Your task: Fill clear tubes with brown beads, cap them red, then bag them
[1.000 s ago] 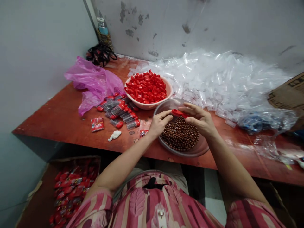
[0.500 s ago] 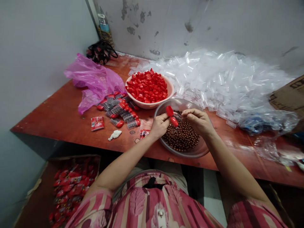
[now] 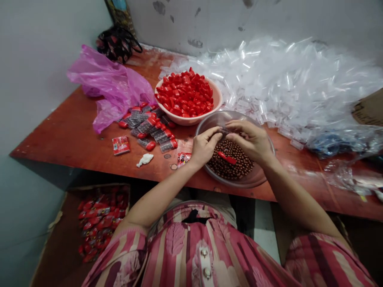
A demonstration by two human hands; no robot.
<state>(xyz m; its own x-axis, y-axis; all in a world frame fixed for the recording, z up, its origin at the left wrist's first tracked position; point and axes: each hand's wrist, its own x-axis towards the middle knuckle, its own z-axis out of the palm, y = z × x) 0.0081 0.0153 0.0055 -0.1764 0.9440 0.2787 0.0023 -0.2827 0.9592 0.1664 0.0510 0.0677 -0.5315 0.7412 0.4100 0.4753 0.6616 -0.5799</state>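
2 plain walls frame the room: a bluish-grey wall [image 3: 38, 52] along the left and a paler back wall [image 3: 221, 24] with dark, flaking patches. Against them stands a worn red-brown desk [image 3: 56, 137], its surface scuffed and marked with dark spots near the front edge. A broad heap of clear plastic cases [image 3: 287, 87] covers the back right of it, reaching the back wall. In front sits a person in a striped pink shirt [image 3: 179, 255]. Below the desk at left, an open cardboard box [image 3: 56, 243] holds red packs [image 3: 101, 223].

A crumpled pink plastic bag [image 3: 115, 79] lies at the left, with a dark flowered bag [image 3: 115, 44] behind it in the corner. 2 bowls come next: a grey see-through bowl [image 3: 260, 169] near the front edge, and just behind, a pale pink bowl [image 3: 219, 101] heaped with red caps [image 3: 187, 93].

Over the grey bowl, the left hand [image 3: 205, 147] pinches a small clear piece [image 3: 224, 133], mostly hidden by fingers; the right hand [image 3: 253, 141] curls half-closed at its other side, and I cannot tell whether it grips.

Left of the bowls lie red-ended filled tubes [image 3: 151, 131], 2 red packets [image 3: 121, 145] and a white scrap [image 3: 145, 160]. A loose red cap [image 3: 228, 158] rests on the brown balls [image 3: 231, 173] inside the grey bowl.
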